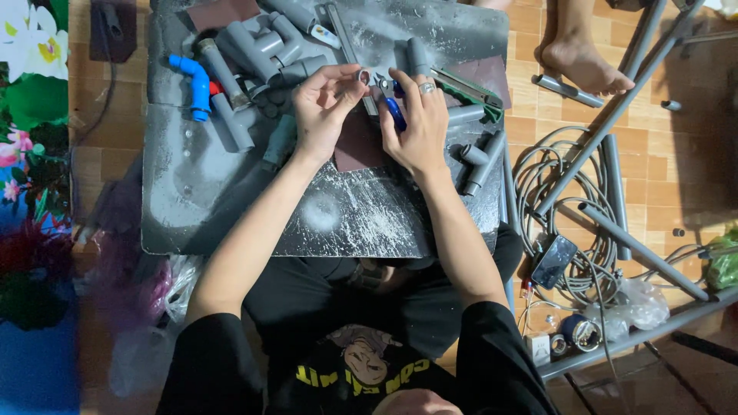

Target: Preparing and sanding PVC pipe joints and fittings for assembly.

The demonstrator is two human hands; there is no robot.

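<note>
- The left hand (323, 107) has its grip pinched tight on a small metal ring (364, 76), held between thumb and fingertips above the middle of the surface.
- The right hand (415, 123), with a band on one finger, has its grip wrapped around blue-handled pliers (390, 104); the fingers curl over the handles, and the tool's metal nose points up toward the ring.
- The nose of the pliers sits just beside the ring; whether they touch cannot be told.
- Both hands meet over a dark reddish-brown sheet (355, 144) lying flat on the surface.
- The surface (231, 200) is a dark grey slab, scratched and dusted with pale powder, resting across the seated person's lap.
- At its far edge lies a heap of grey pipe pieces (257, 50), with a blue elbow fitting (196, 81) to their left.
- More grey pipe fittings (480, 161) lie near the surface's right edge, just beside the right hand's wrist.
- The floor (676, 146) is made of orange-brown tiles.
- On it, to the right, a coil of grey cable (569, 200) lies under long grey rods (615, 115), with a dark phone (553, 261) beside the coil.
- Another person's bare foot (580, 58) rests on the floor beyond the surface's far right corner.
- A bright flowered cloth (27, 115) fills the left edge.
</note>
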